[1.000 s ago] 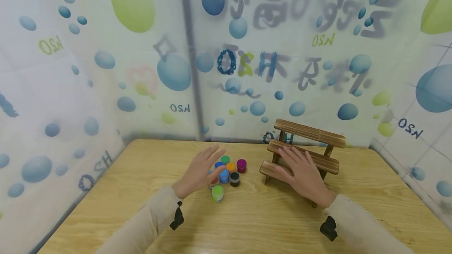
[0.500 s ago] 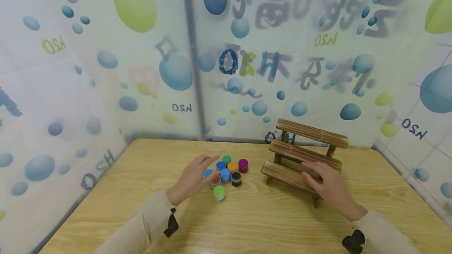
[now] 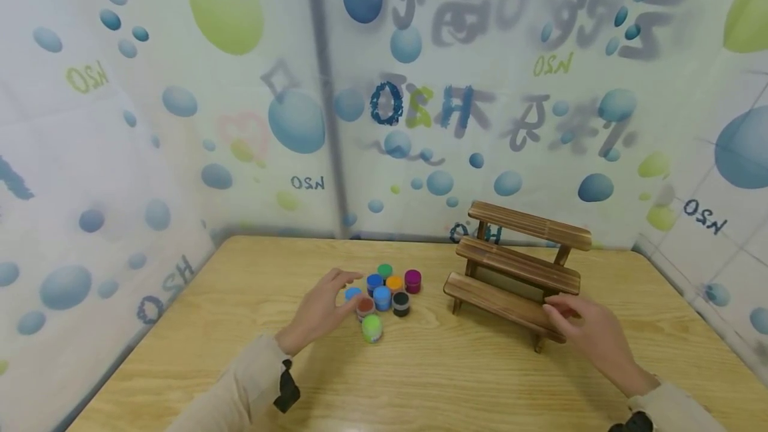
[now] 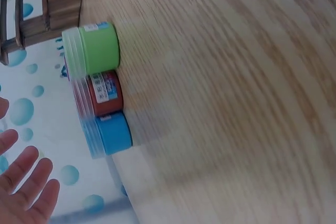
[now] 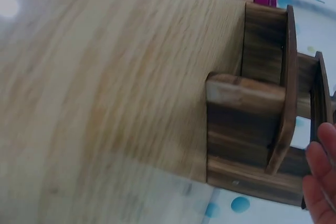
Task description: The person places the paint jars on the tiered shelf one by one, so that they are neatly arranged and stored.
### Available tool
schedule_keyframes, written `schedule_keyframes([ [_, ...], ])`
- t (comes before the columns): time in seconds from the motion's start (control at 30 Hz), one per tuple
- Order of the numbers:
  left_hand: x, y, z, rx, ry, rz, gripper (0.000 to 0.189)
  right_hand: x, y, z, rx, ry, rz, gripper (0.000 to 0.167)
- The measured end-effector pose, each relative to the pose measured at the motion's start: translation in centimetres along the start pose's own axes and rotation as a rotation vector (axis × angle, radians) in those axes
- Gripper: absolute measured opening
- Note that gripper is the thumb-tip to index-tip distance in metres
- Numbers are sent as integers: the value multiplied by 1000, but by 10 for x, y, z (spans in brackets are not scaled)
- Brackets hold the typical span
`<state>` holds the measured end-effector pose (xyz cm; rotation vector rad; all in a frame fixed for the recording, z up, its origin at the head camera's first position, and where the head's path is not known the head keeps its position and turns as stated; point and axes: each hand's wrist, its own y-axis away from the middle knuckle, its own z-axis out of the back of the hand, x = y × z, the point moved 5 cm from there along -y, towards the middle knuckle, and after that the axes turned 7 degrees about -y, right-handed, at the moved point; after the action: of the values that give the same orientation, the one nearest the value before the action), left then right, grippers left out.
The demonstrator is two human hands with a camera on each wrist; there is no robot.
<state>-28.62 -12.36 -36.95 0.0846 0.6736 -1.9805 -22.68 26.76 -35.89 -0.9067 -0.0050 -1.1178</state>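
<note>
Bubble-print walls [image 3: 360, 152] around wooden table [image 3: 420, 372]; left fingers [image 4: 22, 163] spread, right fingers [image 5: 318, 159] loosely bent.

Left of the wooden stand [image 3: 522, 262], the left hand [image 3: 318, 309] partly hides a light-blue jar [image 3: 353, 293] and the label [image 4: 104, 87] of a red-brown jar [image 3: 365, 307] blurs past reading, while at the stand's right end the right hand [image 3: 594, 335] covers part of the lowest step [image 3: 498, 300], its wristband [image 3: 635, 423] cropped by the head view's bottom edge.

9 jars [image 3: 382, 299] on table [image 3: 420, 379], 3-tier stand [image 3: 519, 265] to their right, curtain [image 3: 336, 185] behind
</note>
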Motion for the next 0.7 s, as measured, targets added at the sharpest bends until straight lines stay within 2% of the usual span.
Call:
schedule_keyframes([
  [0.17, 13, 0, -1, -18, 20, 38, 36, -8, 6, 3, 13, 1, 0, 16],
  [0.3, 21, -2, -2, 3, 81, 67, 36, -15, 10, 3, 11, -43, -34, 16],
  [0.43, 30, -3, -5, 39, 166, 130, 36, -21, 12, 2, 25, -87, -88, 16],
  [0.7, 44, -6, -14, 79, 245, 245, 37, -34, 17, 1, 54, -112, -198, 16],
])
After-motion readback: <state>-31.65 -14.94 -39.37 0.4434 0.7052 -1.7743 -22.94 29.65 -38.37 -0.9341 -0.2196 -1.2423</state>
